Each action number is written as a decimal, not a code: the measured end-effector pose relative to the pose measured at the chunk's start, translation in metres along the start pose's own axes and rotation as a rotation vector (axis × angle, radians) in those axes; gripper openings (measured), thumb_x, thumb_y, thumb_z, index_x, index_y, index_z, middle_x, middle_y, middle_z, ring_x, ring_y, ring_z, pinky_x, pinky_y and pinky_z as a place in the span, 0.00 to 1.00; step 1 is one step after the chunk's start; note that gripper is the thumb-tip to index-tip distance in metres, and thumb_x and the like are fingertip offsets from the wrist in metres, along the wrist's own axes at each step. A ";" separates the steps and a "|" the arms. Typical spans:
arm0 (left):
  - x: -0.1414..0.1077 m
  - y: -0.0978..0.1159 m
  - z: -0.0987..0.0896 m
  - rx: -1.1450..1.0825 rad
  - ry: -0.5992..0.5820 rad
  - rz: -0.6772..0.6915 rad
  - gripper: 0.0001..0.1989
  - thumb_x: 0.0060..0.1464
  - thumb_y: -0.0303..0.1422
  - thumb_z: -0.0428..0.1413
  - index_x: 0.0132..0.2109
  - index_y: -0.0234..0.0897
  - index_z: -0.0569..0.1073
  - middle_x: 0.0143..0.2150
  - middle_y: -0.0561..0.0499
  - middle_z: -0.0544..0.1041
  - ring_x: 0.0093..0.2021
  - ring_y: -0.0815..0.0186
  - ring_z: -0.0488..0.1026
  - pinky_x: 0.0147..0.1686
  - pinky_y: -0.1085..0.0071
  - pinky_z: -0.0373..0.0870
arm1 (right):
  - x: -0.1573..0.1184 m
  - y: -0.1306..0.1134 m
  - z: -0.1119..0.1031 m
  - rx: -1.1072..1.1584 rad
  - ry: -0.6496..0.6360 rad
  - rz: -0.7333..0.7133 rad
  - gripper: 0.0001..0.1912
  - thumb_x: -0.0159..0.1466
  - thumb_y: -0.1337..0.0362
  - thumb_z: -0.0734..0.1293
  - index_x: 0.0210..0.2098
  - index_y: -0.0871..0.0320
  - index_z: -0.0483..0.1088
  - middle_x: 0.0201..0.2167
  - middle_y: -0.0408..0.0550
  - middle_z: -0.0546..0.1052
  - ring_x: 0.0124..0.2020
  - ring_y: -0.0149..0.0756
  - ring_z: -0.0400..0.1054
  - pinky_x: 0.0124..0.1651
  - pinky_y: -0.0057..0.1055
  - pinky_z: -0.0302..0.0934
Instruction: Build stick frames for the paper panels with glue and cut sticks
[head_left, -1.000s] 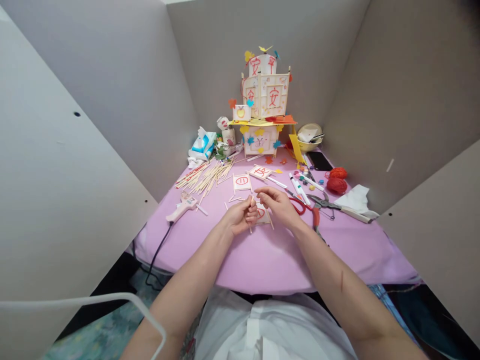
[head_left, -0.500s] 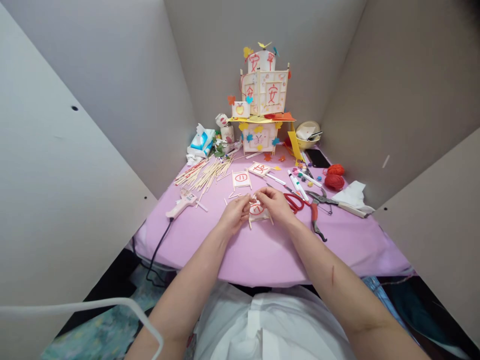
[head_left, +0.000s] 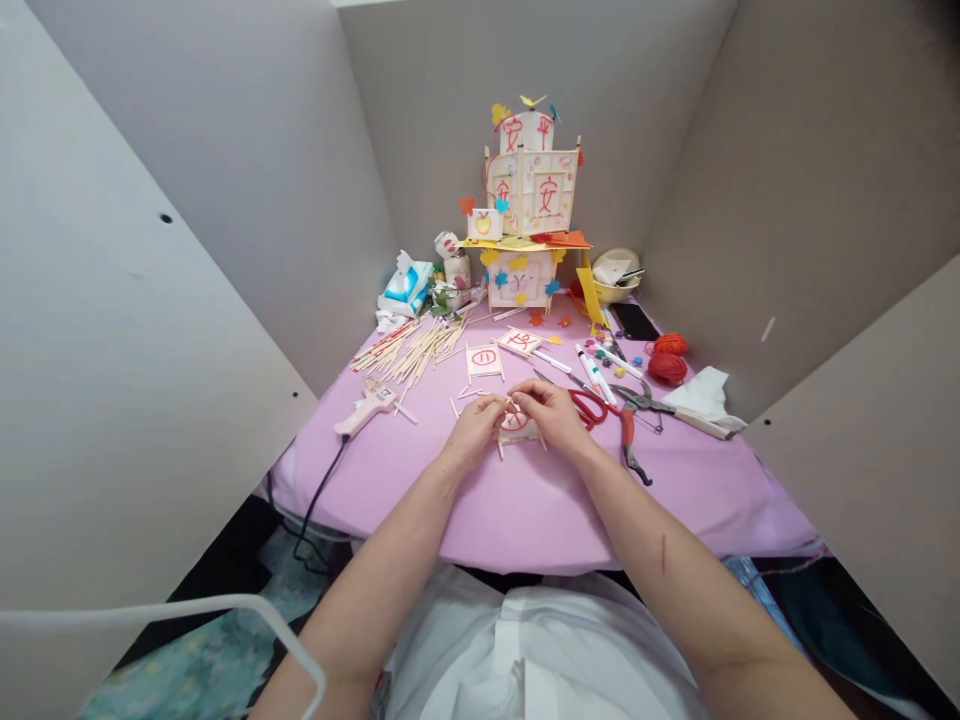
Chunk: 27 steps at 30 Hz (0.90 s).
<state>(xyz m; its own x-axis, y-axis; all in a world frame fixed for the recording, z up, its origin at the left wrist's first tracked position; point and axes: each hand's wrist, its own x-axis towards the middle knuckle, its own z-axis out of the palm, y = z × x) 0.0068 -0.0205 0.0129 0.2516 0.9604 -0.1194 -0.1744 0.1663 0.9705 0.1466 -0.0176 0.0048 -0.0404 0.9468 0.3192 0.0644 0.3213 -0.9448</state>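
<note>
My left hand (head_left: 477,428) and my right hand (head_left: 553,412) meet fingertip to fingertip at the middle of the table. Both are closed in a pinch, and whatever lies between the fingers is too small to make out. Right beneath them is a small white panel (head_left: 517,436) framed with thin wooden sticks, a red circled mark on it partly hidden by my fingers. Just beyond lie two similar stick-framed panels, one with a red circled mark (head_left: 484,360) and a tilted one with a red character (head_left: 521,341).
A decorated paper-and-stick lantern tower (head_left: 521,275) stands at the back. On the left lie wooden sticks (head_left: 424,350) and a corded glue gun (head_left: 371,403). Red scissors (head_left: 587,408), pliers (head_left: 634,450), markers (head_left: 595,372) and red yarn (head_left: 667,368) lie to the right.
My fingertips have drawn slightly closer together above the panel, and my right hand has lowered a little. The whole view has shifted slightly; the things on the table stay put.
</note>
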 end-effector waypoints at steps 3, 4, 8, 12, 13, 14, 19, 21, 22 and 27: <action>0.000 0.000 -0.001 -0.018 -0.058 -0.003 0.09 0.46 0.36 0.56 0.27 0.33 0.70 0.17 0.62 0.51 0.17 0.78 0.46 0.18 0.77 0.41 | -0.002 0.002 0.000 -0.047 0.016 -0.057 0.08 0.57 0.61 0.64 0.32 0.58 0.73 0.31 0.45 0.75 0.33 0.33 0.67 0.40 0.30 0.60; 0.000 0.000 -0.001 -0.023 -0.067 -0.006 0.10 0.46 0.37 0.56 0.27 0.33 0.70 0.18 0.61 0.51 0.17 0.78 0.46 0.18 0.76 0.40 | -0.002 0.002 0.000 -0.061 0.022 -0.071 0.08 0.57 0.62 0.64 0.32 0.58 0.73 0.31 0.45 0.75 0.34 0.33 0.67 0.40 0.31 0.59; 0.000 -0.001 -0.001 -0.049 -0.094 -0.021 0.09 0.45 0.36 0.57 0.26 0.34 0.68 0.18 0.62 0.51 0.17 0.79 0.45 0.18 0.76 0.38 | -0.005 0.002 0.001 -0.111 0.026 -0.114 0.08 0.58 0.62 0.63 0.32 0.58 0.73 0.32 0.46 0.74 0.34 0.33 0.67 0.40 0.31 0.59; -0.001 0.001 -0.002 -0.087 -0.112 -0.044 0.10 0.43 0.35 0.58 0.25 0.34 0.65 0.18 0.63 0.48 0.16 0.79 0.43 0.18 0.77 0.38 | -0.006 0.002 0.003 -0.129 0.024 -0.130 0.09 0.59 0.62 0.62 0.32 0.57 0.73 0.32 0.46 0.74 0.35 0.33 0.66 0.40 0.30 0.59; -0.001 0.001 -0.003 -0.098 -0.121 -0.052 0.10 0.43 0.35 0.58 0.25 0.34 0.65 0.18 0.63 0.48 0.16 0.79 0.43 0.17 0.77 0.38 | -0.006 0.003 0.003 -0.113 0.029 -0.118 0.09 0.59 0.62 0.62 0.32 0.57 0.73 0.32 0.46 0.74 0.34 0.33 0.66 0.39 0.30 0.59; -0.001 0.002 -0.004 -0.108 -0.131 -0.060 0.11 0.44 0.36 0.58 0.25 0.34 0.65 0.18 0.63 0.48 0.16 0.79 0.42 0.17 0.77 0.38 | -0.006 0.004 0.003 -0.096 0.036 -0.102 0.09 0.59 0.61 0.62 0.33 0.57 0.73 0.31 0.45 0.74 0.33 0.32 0.66 0.38 0.29 0.59; 0.000 0.003 -0.007 -0.123 -0.133 -0.085 0.09 0.44 0.35 0.57 0.29 0.32 0.69 0.19 0.61 0.55 0.16 0.79 0.43 0.17 0.77 0.37 | -0.005 0.008 0.004 -0.071 0.056 -0.052 0.11 0.58 0.59 0.63 0.35 0.58 0.72 0.27 0.42 0.72 0.26 0.30 0.63 0.32 0.28 0.57; -0.001 0.002 -0.006 -0.117 -0.118 -0.078 0.09 0.45 0.36 0.57 0.29 0.32 0.69 0.20 0.60 0.57 0.16 0.80 0.45 0.16 0.77 0.37 | -0.005 0.008 0.004 -0.069 0.055 -0.047 0.10 0.58 0.60 0.63 0.35 0.58 0.72 0.28 0.43 0.73 0.28 0.30 0.63 0.33 0.28 0.58; -0.001 0.002 -0.006 -0.112 -0.111 -0.072 0.10 0.45 0.36 0.57 0.28 0.33 0.68 0.20 0.60 0.57 0.16 0.80 0.45 0.16 0.78 0.37 | -0.005 0.008 0.004 -0.068 0.054 -0.045 0.10 0.58 0.60 0.63 0.34 0.58 0.73 0.29 0.43 0.73 0.28 0.30 0.64 0.34 0.28 0.58; -0.002 0.002 -0.003 -0.094 -0.083 -0.048 0.09 0.41 0.33 0.59 0.26 0.33 0.67 0.19 0.60 0.57 0.16 0.80 0.48 0.16 0.78 0.40 | -0.005 0.008 0.005 -0.056 0.047 -0.032 0.11 0.58 0.60 0.63 0.35 0.59 0.72 0.29 0.44 0.74 0.28 0.30 0.64 0.33 0.28 0.58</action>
<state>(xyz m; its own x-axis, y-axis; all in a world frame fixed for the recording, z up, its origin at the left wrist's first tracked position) 0.0034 -0.0218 0.0142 0.3388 0.9298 -0.1442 -0.2480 0.2361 0.9395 0.1424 -0.0200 -0.0049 0.0038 0.9354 0.3535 0.1199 0.3505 -0.9288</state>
